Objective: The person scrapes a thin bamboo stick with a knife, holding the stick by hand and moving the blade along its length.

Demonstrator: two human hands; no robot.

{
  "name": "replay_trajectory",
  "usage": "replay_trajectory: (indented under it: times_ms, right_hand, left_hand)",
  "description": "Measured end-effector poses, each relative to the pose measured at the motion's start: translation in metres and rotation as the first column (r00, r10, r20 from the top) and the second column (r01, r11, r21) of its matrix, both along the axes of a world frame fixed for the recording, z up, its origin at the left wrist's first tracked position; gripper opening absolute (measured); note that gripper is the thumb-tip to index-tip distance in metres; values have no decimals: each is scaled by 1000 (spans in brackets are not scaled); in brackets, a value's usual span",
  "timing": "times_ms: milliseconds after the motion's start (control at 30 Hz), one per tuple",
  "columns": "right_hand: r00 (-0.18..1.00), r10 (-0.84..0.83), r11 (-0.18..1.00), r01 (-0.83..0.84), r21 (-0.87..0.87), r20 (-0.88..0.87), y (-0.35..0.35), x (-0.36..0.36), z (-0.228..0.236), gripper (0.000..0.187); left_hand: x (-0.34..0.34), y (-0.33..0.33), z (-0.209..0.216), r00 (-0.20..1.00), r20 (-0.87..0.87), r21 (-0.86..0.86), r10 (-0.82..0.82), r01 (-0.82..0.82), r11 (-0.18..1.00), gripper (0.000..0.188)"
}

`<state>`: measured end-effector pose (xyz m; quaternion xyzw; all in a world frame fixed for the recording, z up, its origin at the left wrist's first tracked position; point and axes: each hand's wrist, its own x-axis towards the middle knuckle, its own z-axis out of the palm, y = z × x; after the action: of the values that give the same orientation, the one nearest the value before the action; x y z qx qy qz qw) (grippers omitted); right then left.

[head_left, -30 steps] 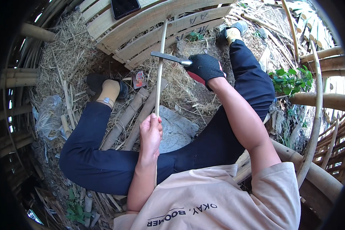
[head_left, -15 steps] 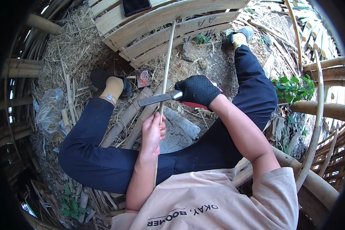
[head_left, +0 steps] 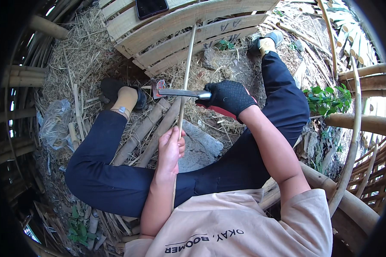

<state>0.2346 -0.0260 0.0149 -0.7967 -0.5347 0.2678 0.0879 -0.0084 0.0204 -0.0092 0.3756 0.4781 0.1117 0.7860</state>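
Note:
My bare left hand (head_left: 170,147) is closed round a long, thin, pale bamboo strip (head_left: 187,68). The strip runs up from my lap to the slats of a wooden crate (head_left: 167,36), its far end against them. In a black and red glove, my right hand (head_left: 228,99) grips a knife (head_left: 180,92) with a flat, square-ended metal blade. That blade points left and lies across the strip, a short way above my left fingers. The glove hides most of the knife's handle.
A phone (head_left: 151,7) lies on the crate. Between my legs are a grey stone (head_left: 199,145) and thick bamboo poles (head_left: 135,130). A clear plastic bag (head_left: 56,124) rests on the straw at left. Bamboo rails (head_left: 358,123) and a leafy plant (head_left: 329,99) stand at right.
My right hand and the knife have moved up along the strip, away from my left hand. The blade now shows more edge-on. My left hand stays in place.

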Motion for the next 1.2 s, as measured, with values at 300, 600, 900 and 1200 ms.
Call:
replay_trajectory:
  times_ms: [300, 600, 900, 1200]
  right_hand:
    - [996, -53, 995, 59, 86, -73, -7, 17, -12, 38]
    - [999, 31, 992, -27, 127, -27, -11, 1, 3, 37]
    - [984, 172, 982, -175, 76, 43, -9, 1, 0, 36]
    - [975, 220, 975, -221, 16, 42, -2, -12, -19, 26]
  left_hand:
    - [3, -1, 3, 1000, -4, -16, 13, -13, 1000, 28]
    - [2, -1, 3, 1000, -7, -22, 19, -19, 1000, 27]
    - [3, -1, 4, 1000, 3, -45, 20, -20, 999, 32]
    - [2, -6, -1, 999, -39, -10, 22, -22, 1000, 32]
